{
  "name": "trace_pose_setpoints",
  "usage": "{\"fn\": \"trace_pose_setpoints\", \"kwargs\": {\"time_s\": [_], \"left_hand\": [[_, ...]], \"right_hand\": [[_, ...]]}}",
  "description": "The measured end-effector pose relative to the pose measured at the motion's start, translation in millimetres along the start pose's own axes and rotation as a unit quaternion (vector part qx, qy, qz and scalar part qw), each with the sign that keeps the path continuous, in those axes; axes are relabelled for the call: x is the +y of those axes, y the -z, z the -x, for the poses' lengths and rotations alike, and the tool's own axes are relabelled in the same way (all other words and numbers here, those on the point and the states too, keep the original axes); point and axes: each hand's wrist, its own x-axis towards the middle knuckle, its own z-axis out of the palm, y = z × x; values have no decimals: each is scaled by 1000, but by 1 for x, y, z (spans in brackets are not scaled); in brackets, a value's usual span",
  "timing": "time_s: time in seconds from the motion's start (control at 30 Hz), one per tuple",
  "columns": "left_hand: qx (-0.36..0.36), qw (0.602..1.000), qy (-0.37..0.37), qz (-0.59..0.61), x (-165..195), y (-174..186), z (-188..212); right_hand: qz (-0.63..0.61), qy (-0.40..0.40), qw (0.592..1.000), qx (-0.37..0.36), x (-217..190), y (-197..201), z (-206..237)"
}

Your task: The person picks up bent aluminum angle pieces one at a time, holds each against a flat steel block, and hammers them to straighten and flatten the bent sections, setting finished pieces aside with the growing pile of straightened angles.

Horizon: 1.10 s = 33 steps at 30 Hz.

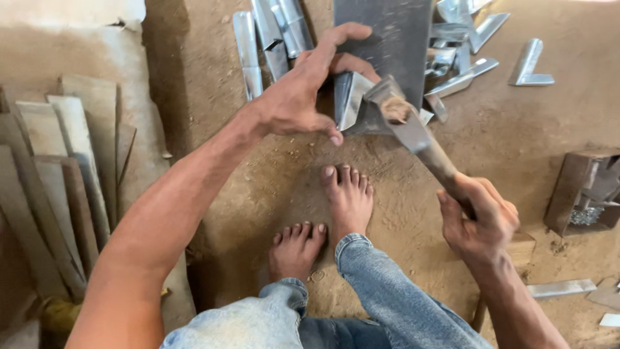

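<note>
My left hand point(303, 90) grips a folded piece of shiny sheet metal point(351, 97) and holds it against the front edge of a dark flat metal block point(387, 35) on the dirt floor. My right hand point(481, 216) is closed around the handle of a hammer point(413, 132). The hammer's worn head sits on or just above the folded piece, right beside my left thumb. My two bare feet point(329, 220) rest on the ground just below the block, with my jeans-clad knees at the bottom.
Several bent metal strips point(271, 39) lie left of the block, and more angled pieces point(462, 58) lie to its right. Wooden planks point(58, 174) lean at the left. A small rusty box point(584, 190) with bits in it stands at the right. Flat metal offcuts point(562, 287) lie lower right.
</note>
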Motion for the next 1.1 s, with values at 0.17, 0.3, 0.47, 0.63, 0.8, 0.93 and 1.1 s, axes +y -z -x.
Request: {"fn": "trace_pose_setpoints", "kwargs": {"time_s": [0.17,0.3,0.47,0.63,0.8,0.93,1.1], "left_hand": [[78,991,-11,-111,26,3,-11],[152,965,113,-179,49,-23,-37],[161,962,103,-195,50,-35,-22],[87,994,20,55,23,-33,3],[77,991,-55,94,6,-28,-1],[45,994,-43,89,5,-21,-6],[29,991,5,133,6,-15,-6]], "right_hand": [[-29,27,999,24,18,0,1],[-62,-28,994,80,19,7,26],[-77,-3,994,82,5,23,34],[-49,88,994,53,26,-5,-30],[-73,78,993,58,36,-9,-15],[-143,27,989,31,23,-26,2],[-118,-36,992,20,-6,-12,-14]]}}
